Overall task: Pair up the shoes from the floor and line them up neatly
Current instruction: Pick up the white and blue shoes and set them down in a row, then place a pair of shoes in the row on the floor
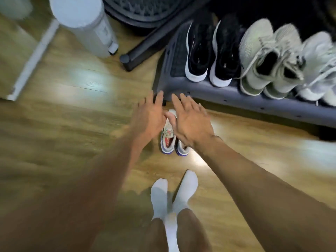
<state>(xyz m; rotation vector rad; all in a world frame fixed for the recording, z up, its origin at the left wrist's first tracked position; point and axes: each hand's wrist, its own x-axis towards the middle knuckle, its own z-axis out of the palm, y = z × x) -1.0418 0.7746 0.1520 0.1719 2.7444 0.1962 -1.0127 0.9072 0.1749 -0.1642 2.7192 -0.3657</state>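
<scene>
Hands, left hand (pixel 149 118), right hand (pixel 191 124), grip wide, empty, over two sneakers (pixel 168 138); two black shoes (pixel 198 51), two beige shoes (pixel 254 57) on rack (pixel 236 96)

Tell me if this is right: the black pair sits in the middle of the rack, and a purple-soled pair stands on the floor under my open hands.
Not quite. The head view shows the black pair at the rack's left end; the pale green pair is in the middle. The purple-soled pair does stand on the floor under the open left hand and right hand.

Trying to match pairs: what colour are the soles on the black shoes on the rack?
White soles, best in the head view.
</scene>
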